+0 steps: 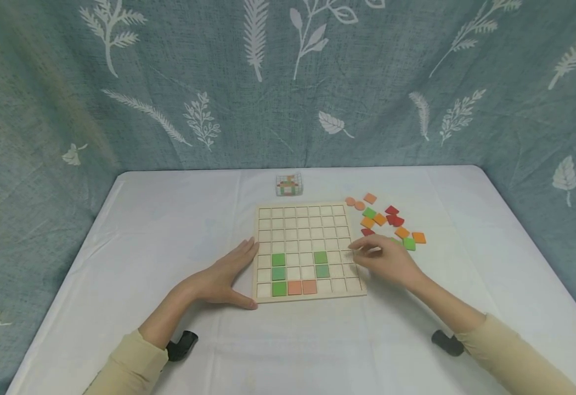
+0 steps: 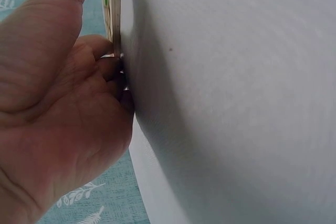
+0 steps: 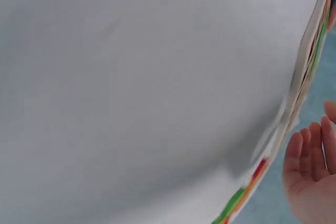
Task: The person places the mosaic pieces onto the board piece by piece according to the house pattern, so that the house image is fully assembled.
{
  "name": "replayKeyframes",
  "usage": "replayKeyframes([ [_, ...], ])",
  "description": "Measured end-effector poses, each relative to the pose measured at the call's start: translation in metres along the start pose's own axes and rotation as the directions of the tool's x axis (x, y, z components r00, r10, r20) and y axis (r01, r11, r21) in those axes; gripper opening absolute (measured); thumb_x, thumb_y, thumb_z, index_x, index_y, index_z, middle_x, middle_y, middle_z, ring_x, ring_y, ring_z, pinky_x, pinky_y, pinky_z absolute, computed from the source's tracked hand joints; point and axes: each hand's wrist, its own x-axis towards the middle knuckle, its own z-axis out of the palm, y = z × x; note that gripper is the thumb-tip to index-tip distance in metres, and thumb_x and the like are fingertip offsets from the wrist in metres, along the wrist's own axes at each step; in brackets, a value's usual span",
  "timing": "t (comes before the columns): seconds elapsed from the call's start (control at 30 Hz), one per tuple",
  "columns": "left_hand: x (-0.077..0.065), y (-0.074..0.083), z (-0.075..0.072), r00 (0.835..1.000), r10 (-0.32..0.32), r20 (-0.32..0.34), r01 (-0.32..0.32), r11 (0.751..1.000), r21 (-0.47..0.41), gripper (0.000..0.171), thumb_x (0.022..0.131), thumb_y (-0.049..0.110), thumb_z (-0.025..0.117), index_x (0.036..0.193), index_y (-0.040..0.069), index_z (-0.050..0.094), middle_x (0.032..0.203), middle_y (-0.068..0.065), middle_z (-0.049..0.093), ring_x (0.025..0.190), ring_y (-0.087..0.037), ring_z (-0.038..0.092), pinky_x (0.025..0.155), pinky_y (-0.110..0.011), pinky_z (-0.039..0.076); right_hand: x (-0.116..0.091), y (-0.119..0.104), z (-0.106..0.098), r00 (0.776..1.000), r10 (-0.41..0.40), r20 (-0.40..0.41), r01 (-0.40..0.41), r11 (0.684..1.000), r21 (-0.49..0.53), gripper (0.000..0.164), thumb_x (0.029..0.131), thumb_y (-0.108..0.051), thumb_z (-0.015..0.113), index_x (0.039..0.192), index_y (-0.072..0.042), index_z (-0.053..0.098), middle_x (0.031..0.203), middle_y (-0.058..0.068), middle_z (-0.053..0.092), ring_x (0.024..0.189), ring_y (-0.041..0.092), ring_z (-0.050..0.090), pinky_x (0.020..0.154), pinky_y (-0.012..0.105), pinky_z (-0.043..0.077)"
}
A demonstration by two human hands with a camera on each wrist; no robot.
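Note:
A square wooden grid board (image 1: pixel 298 222) lies flat on the table. Green square tiles fill three cells of its second column, the lowest green tile (image 1: pixel 279 288) being in the front row. Next to that one are two salmon tiles (image 1: pixel 310 287); two more green tiles (image 1: pixel 320 257) sit further right. My left hand (image 1: pixel 219 277) rests against the board's left edge, thumb and fingers spread. Over the right edge hovers my right hand (image 1: pixel 389 260), fingers loosely bent; no tile shows between them. In the right wrist view, the right hand (image 3: pixel 315 171) has its fingers extended.
Loose tiles lie scattered right of the board: orange squares (image 1: pixel 418 237), green squares (image 1: pixel 369 213), red pieces (image 1: pixel 391 210) and salmon circles (image 1: pixel 350 201). A small pattern card (image 1: pixel 289 185) is behind the board. White cloth (image 1: pixel 179 208) covers the table, and a patterned curtain (image 1: pixel 278 120) hangs beyond.

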Motion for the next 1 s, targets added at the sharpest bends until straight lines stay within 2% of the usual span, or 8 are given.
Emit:
replayKeyframes([
  [0.17, -0.001, 0.001, 0.000, 1.000, -0.003, 0.002, 0.003, 1.000, 0.000, 0.122, 0.070, 0.048, 0.085, 0.154, -0.003, 0.012, 0.161, -0.019, 0.004, 0.148, -0.035, 0.003, 0.117, -0.053, 0.014, -0.004, 0.019, -0.017, 0.993, 0.103, -0.054, -0.106, 0.993, -0.056, 0.029, 0.088, -0.017, 0.073, 0.116, -0.012, 0.070, 0.115, 0.004, 0.068, 0.104, 0.024, 0.061, 0.090, 0.042, 0.054],
  [0.23, -0.001, 0.001, 0.000, 1.000, -0.009, 0.002, 0.009, 1.000, -0.001, 0.122, 0.070, 0.048, 0.085, 0.154, -0.003, 0.012, 0.162, -0.019, 0.005, 0.148, -0.035, 0.003, 0.117, -0.053, 0.014, -0.006, 0.026, -0.023, 0.990, 0.121, -0.072, -0.127, 0.989, -0.081, 0.031, 0.088, -0.016, 0.073, 0.118, -0.010, 0.069, 0.115, 0.006, 0.068, 0.103, 0.025, 0.061, 0.088, 0.042, 0.054],
  [0.4, -0.002, 0.001, -0.001, 1.000, -0.017, 0.000, 0.017, 1.000, -0.001, 0.122, 0.070, 0.049, 0.084, 0.154, -0.003, 0.012, 0.162, -0.019, 0.004, 0.148, -0.035, 0.003, 0.117, -0.053, 0.014, -0.007, 0.040, -0.038, 0.988, 0.112, -0.109, -0.128, 0.979, -0.159, 0.035, 0.087, -0.014, 0.072, 0.120, -0.005, 0.066, 0.113, 0.012, 0.068, 0.100, 0.028, 0.062, 0.082, 0.042, 0.056],
  [0.63, -0.002, 0.003, -0.002, 1.000, -0.012, 0.000, 0.012, 1.000, -0.005, 0.122, 0.070, 0.047, 0.085, 0.154, -0.004, 0.012, 0.161, -0.020, 0.005, 0.148, -0.036, 0.004, 0.117, -0.053, 0.014, -0.008, 0.047, -0.047, 0.988, 0.102, -0.113, -0.127, 0.961, -0.247, 0.035, 0.087, -0.012, 0.072, 0.120, -0.002, 0.065, 0.117, 0.018, 0.065, 0.103, 0.033, 0.060, 0.086, 0.048, 0.053],
  [1.0, -0.001, 0.004, -0.002, 1.000, -0.020, 0.001, 0.020, 1.000, -0.011, 0.123, 0.069, 0.048, 0.085, 0.154, -0.003, 0.012, 0.161, -0.019, 0.005, 0.148, -0.035, 0.003, 0.117, -0.053, 0.014, -0.006, 0.049, -0.046, 0.987, 0.090, -0.135, -0.122, 0.960, -0.252, 0.033, 0.085, -0.010, 0.075, 0.116, -0.001, 0.067, 0.106, 0.015, 0.069, 0.096, 0.030, 0.064, 0.081, 0.044, 0.055],
])
